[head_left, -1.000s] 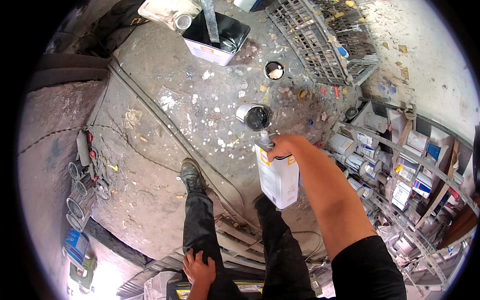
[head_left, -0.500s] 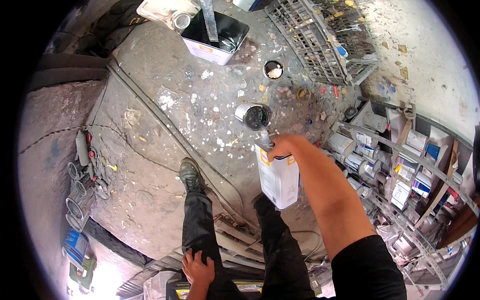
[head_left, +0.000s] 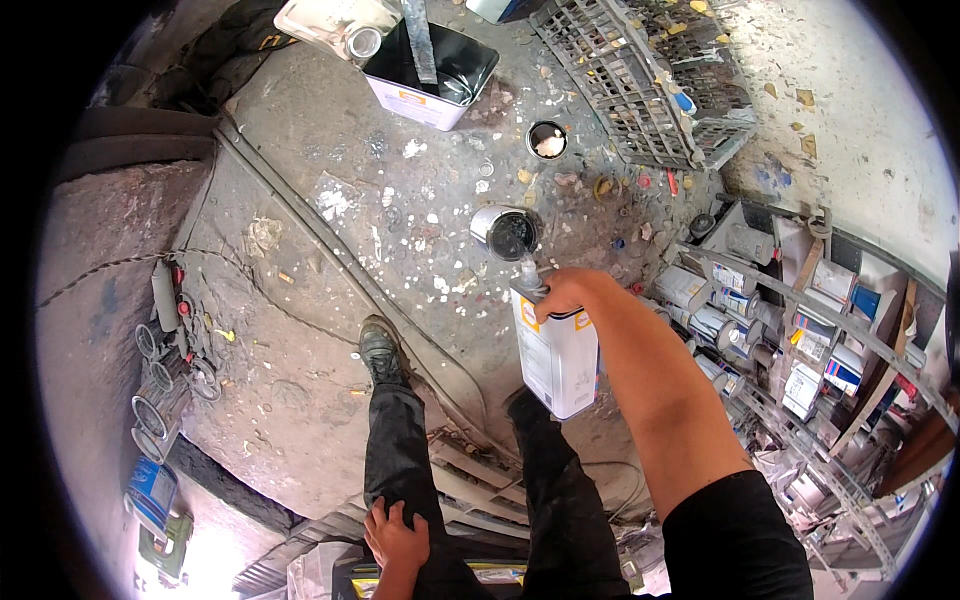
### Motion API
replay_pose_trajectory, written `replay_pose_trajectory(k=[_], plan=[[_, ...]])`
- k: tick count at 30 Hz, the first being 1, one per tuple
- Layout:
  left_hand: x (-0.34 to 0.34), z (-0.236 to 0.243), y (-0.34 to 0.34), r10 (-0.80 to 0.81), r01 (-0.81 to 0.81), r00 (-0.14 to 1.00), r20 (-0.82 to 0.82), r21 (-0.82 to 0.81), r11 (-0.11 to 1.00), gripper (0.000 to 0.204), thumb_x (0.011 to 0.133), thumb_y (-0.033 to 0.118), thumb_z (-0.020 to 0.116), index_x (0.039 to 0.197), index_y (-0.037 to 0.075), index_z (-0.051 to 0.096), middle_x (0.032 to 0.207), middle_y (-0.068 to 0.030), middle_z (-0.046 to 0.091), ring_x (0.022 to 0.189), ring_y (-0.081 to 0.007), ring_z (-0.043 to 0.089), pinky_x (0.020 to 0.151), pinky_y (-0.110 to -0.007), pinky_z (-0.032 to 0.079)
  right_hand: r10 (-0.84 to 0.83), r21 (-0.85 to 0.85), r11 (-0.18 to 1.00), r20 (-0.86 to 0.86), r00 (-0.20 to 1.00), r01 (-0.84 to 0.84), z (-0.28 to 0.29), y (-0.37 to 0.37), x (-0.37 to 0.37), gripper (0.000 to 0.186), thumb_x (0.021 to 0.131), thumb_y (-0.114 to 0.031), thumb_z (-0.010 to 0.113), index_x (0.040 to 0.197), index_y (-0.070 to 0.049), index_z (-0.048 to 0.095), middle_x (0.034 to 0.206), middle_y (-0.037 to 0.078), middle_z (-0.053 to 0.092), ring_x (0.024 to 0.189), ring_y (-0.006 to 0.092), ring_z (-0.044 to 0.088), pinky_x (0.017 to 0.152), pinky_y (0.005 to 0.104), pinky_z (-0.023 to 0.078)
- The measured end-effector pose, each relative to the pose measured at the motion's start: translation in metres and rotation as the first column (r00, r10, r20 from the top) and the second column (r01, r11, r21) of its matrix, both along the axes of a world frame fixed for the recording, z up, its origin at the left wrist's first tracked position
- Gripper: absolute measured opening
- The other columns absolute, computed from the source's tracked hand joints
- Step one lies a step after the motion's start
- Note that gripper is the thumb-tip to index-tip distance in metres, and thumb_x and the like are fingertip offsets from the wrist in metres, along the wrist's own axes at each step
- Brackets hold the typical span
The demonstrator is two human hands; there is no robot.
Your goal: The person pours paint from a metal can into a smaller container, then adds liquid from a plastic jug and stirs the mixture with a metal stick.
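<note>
My right hand (head_left: 566,293) grips the top of a tall white rectangular can (head_left: 556,365) with yellow label patches, tilted away from me. Its clear spout (head_left: 529,270) points at the rim of a small round metal tin (head_left: 493,230). Dark material lies inside that tin, which stands on the floor. Whether liquid runs from the spout is hard to make out. My left hand (head_left: 398,538) rests on my left thigh with its fingers spread, holding nothing.
Farther off stand a square bin (head_left: 430,105) with a black inside and a flat stick (head_left: 420,50), a round tin with pale contents (head_left: 547,141) and a grey plastic crate (head_left: 620,85). Shelves of cans (head_left: 740,310) line the right. A pipe (head_left: 330,245) crosses the paint-spotted floor.
</note>
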State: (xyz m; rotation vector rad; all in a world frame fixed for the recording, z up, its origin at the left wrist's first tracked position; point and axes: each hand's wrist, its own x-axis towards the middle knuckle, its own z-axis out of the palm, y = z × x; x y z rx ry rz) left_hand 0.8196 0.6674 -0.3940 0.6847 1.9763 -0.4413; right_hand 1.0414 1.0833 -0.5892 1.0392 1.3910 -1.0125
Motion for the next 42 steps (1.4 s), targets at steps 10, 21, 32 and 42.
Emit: replay_pose_trajectory(k=[10,21,32,42], plan=[[0.000,0.000,0.002,0.006,-0.006,1.000,0.000,-0.015,1.000,0.041,0.079,0.030,0.063,0.114,0.009,0.065,0.138,-0.0153,0.046,0.127,-0.0370,0.040,0.105,-0.050,0.034,-0.014,0.001,1.000,-0.002,1.000,0.014,0.002,0.000,-0.002,0.059,0.065,-0.040,0.074,0.100,0.007,0.068,0.100,0.020,0.069,0.073,0.0299,0.070,0.064,0.0403,0.057],[0.001,-0.001,-0.002,-0.003,0.003,1.000,-0.006,-0.011,1.000,0.040,0.079,0.030,0.063,0.113,0.009,0.065,0.138,-0.0147,0.046,0.126,-0.0365,0.040,0.105,-0.049,0.035,-0.009,0.005,1.000,0.013,1.000,0.009,0.004,-0.002,-0.004,0.060,0.065,-0.040,0.074,0.102,0.007,0.068,0.100,0.020,0.069,0.073,0.0295,0.070,0.065,0.0403,0.057],[0.000,0.001,0.003,-0.008,0.008,1.000,0.002,-0.017,1.000,0.041,0.080,0.031,0.062,0.114,0.009,0.065,0.138,-0.0148,0.046,0.126,-0.0363,0.040,0.104,-0.050,0.036,-0.010,0.010,1.000,0.021,1.000,0.009,0.005,-0.001,-0.004,0.060,0.065,-0.039,0.074,0.104,0.006,0.067,0.103,0.019,0.068,0.075,0.0292,0.070,0.064,0.0399,0.057],[0.000,-0.002,-0.003,0.000,0.000,1.000,0.011,-0.044,0.999,0.045,0.079,0.034,0.062,0.117,0.010,0.065,0.138,-0.0138,0.045,0.129,-0.0355,0.038,0.104,-0.049,0.034,-0.047,0.002,0.999,0.025,0.999,0.047,0.011,0.000,-0.006,0.061,0.064,-0.038,0.075,0.106,0.005,0.067,0.104,0.020,0.068,0.077,0.0297,0.070,0.065,0.0397,0.058]])
